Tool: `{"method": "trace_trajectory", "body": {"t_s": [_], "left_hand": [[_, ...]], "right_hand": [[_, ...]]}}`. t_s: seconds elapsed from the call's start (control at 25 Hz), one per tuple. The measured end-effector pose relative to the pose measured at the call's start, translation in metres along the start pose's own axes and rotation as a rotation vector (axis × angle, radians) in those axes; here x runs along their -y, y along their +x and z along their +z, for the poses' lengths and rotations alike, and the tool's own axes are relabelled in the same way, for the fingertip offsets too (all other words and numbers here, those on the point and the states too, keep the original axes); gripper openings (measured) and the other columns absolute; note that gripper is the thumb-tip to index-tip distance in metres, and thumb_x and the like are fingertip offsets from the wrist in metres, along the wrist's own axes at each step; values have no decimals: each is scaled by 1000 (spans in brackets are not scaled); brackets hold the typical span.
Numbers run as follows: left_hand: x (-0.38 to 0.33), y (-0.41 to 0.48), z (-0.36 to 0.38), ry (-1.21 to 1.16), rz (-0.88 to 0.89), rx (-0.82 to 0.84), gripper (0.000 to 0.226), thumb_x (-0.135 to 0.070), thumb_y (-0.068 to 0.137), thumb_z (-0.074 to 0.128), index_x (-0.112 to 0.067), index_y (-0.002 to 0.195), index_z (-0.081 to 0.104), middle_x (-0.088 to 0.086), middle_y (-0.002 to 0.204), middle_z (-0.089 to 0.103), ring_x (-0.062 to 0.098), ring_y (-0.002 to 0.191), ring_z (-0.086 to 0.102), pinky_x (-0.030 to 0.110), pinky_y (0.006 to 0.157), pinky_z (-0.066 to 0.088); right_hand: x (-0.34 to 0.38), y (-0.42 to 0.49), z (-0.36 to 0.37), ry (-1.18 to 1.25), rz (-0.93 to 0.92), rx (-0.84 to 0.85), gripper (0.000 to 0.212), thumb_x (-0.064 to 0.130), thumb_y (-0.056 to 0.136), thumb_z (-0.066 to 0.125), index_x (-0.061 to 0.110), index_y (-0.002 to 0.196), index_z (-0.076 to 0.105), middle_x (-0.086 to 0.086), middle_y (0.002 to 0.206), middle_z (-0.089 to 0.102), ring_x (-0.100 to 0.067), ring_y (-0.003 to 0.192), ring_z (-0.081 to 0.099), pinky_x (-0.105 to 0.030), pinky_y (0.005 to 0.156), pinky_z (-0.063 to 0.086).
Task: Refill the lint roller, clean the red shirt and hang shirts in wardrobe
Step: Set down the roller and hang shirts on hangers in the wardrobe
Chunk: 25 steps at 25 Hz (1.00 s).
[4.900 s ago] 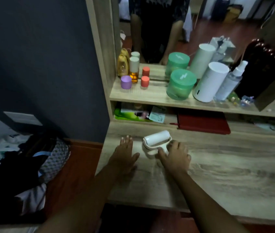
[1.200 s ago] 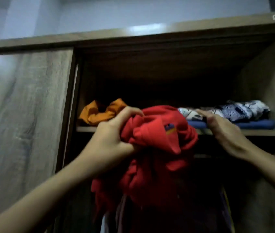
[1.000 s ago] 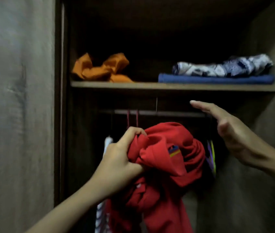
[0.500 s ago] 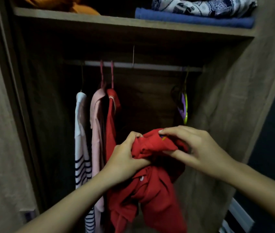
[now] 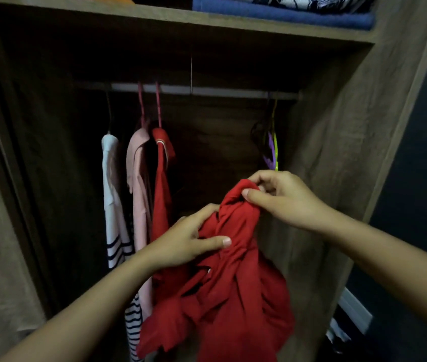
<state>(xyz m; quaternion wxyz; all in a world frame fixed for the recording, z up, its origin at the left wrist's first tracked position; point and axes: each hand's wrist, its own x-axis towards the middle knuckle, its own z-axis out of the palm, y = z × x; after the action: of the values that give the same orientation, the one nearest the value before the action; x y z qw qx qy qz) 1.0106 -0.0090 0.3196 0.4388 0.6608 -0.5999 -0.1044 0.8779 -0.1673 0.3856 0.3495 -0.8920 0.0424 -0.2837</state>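
We see of the person only two arms. The left hand and the right hand are bare, and the left forearm and the right forearm are uncovered skin all the way to the edges of the view. Both forearms look slim and smooth. The left thumbnail is short, rounded and plain, with a pale sheen. In the dim light we cannot make out finer marks.
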Motion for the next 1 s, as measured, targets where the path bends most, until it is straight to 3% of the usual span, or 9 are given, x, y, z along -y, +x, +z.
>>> {"method": "trace_trajectory", "body": {"t_s": [0.08,0.2,0.36,0.52,0.64,0.72,0.84,0.92,1.0], "left_hand": [[-1,2,1,48,26,-72,39,-40,81,66,-32,116,52,3,93,69,12,73,61,34,72,54],[1,5,8,42,44,-128,28,-29,80,71,-26,103,57,-6,66,59,0,52,44,20,50,40],[17,4,5,25,-33,-225,32,-51,73,63,-34,100,58,3,91,67,16,75,61,33,72,51],[28,-1,-15,141,-82,-289,31,-32,77,64,-36,104,51,-6,101,62,12,89,60,26,82,46],[22,2,-22,256,-70,-314,40,-11,80,68,-36,104,48,-10,90,63,-5,76,57,9,71,41],[14,8,-20,305,-42,-392,35,-8,80,67,-34,98,51,-5,82,65,4,68,57,13,65,39],[-1,15,-18,290,-24,-537,25,-8,80,65,-25,96,56,3,76,64,21,64,55,15,62,38],[-2,20,-17,331,-52,-541,22,-6,80,63,-20,96,57,1,72,60,12,56,49,8,58,34],[1,25,-16,378,-94,-462,21,-4,81,62,-18,95,58,-4,74,58,2,57,46,4,58,34]], "right_hand": [[-4,3,-4,66,90,-35,15,13,86,61,20,73,61,3,54,55,-4,46,53,-29,59,44],[-13,3,-13,27,137,-46,12,23,84,62,17,74,64,-4,57,58,-9,54,54,-35,63,44],[-30,-11,-29,-268,117,-25,6,25,85,61,23,86,67,-14,83,69,-16,73,61,-38,75,49],[-43,-31,-54,-386,139,25,11,17,83,64,27,87,63,-1,85,65,-17,82,63,-27,72,48],[-40,-34,-60,-580,-19,123,26,7,77,62,31,77,53,3,95,56,-15,90,58,-24,74,45],[-39,-35,-59,-720,-69,115,27,4,77,56,31,72,56,6,109,57,-16,100,58,-31,79,46],[-53,-42,-53,-1061,-6,34,29,18,83,49,35,104,60,10,121,56,-20,104,60,-34,80,49],[-68,-52,-41,-1229,77,251,46,23,80,51,36,123,44,7,124,53,-20,110,56,-34,83,45],[-72,-57,-42,-1175,152,360,54,21,77,53,40,125,40,9,124,51,-19,114,49,-38,89,39]]}}
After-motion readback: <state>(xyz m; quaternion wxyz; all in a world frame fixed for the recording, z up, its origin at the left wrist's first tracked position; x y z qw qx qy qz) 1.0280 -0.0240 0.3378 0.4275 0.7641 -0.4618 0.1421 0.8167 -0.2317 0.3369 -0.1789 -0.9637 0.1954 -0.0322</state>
